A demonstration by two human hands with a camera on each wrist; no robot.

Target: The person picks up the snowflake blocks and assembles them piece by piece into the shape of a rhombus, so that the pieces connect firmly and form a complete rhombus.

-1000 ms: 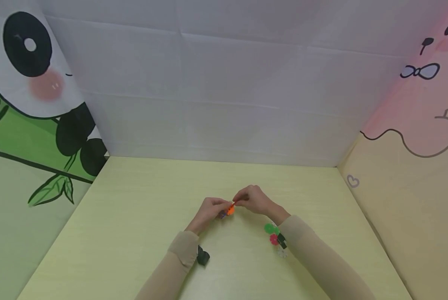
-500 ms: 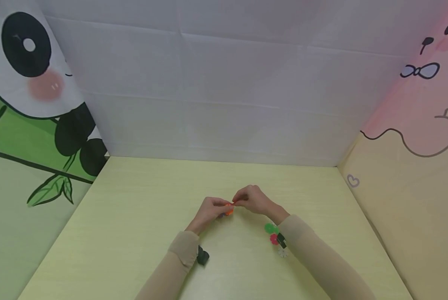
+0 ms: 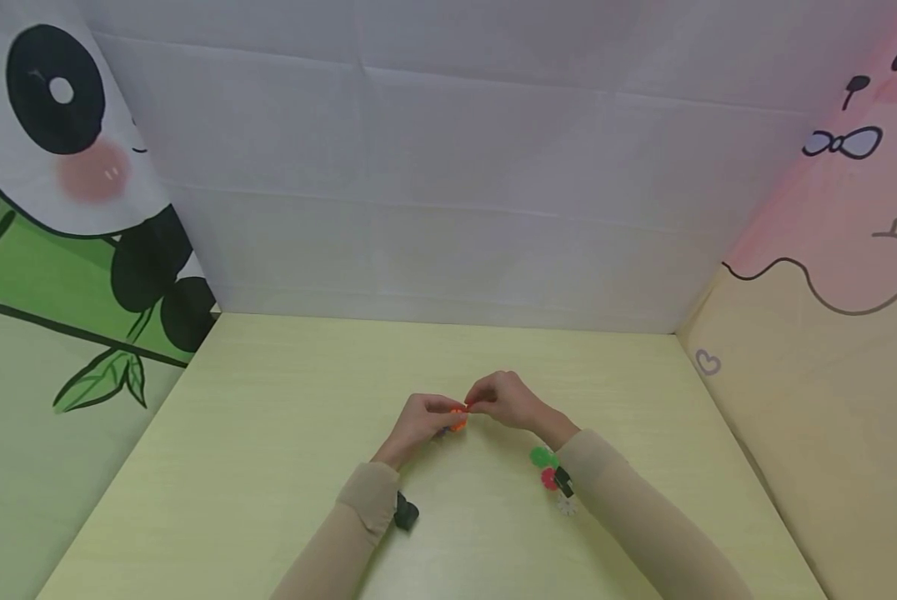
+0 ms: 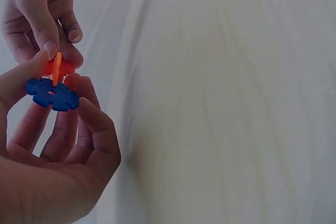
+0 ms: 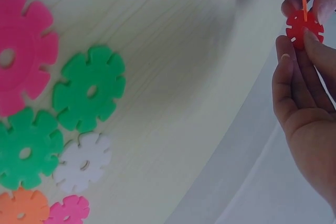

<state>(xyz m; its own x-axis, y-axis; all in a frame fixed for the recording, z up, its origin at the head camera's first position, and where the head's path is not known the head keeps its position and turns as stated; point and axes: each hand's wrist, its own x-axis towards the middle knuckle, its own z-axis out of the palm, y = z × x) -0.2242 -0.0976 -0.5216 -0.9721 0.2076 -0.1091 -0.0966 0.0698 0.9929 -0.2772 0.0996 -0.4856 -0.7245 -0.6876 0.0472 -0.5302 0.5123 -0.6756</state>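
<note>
Above the table, my left hand (image 3: 422, 421) holds a blue slotted plastic disc (image 4: 52, 95) joined to an orange slotted disc (image 4: 56, 72), seen edge-on in the left wrist view. Thumb and fingers surround this pair. From the other side, my right hand (image 3: 512, 400) pinches a red slotted disc (image 5: 300, 29) between thumb and fingers. In the right wrist view the red disc meets the lower end of the orange disc. How deep the slots sit in each other cannot be told.
Loose slotted discs lie by the right forearm: pink (image 5: 26, 56), green (image 5: 89, 90), white (image 5: 83, 163), orange (image 5: 23, 205) among them. A black object (image 3: 407, 512) shows beside the left sleeve. A white wall (image 3: 448, 267) stands behind the table (image 3: 306, 375).
Both hands stay in nearly the same place. The joined discs have tilted between the fingers, so the blue one shows less from the head and the red one no longer slants upward.
</note>
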